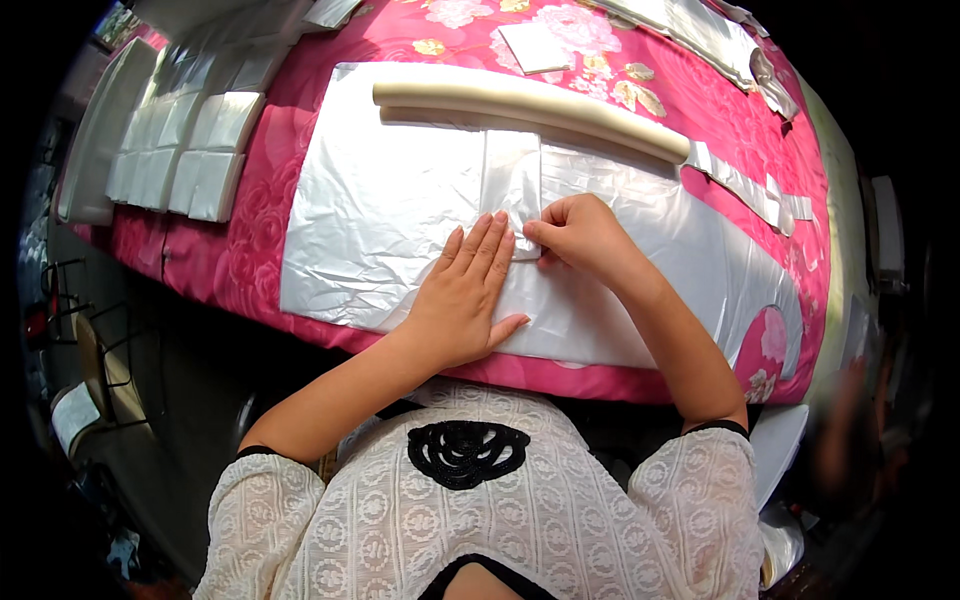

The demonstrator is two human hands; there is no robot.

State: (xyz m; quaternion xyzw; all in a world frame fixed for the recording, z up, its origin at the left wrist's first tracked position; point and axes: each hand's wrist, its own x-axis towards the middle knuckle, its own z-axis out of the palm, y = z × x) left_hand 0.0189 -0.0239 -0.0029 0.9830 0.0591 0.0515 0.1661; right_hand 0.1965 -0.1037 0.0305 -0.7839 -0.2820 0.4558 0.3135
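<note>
A large white plastic bag (370,230) lies spread flat, slightly creased, with a curved cut-out at its right end. On top of it, in the middle, is a narrow folded strip of white plastic bag (512,165). My left hand (460,290) presses down flat, its fingertips on the strip's lower left edge and its thumb out to the side. Just right of those fingertips, my right hand (580,235) pinches the strip's lower right edge between thumb and bent fingers. A long cream tube (530,112) rests across the plastic beyond both hands, over the strip's far end.
Pink floral cloth (265,220) covers the table. At the left, small white folded packets (205,185) stand in rows beside a clear plastic tray (90,170). A single white packet (535,48) lies beyond the tube. More white plastic (690,40) is at the far right.
</note>
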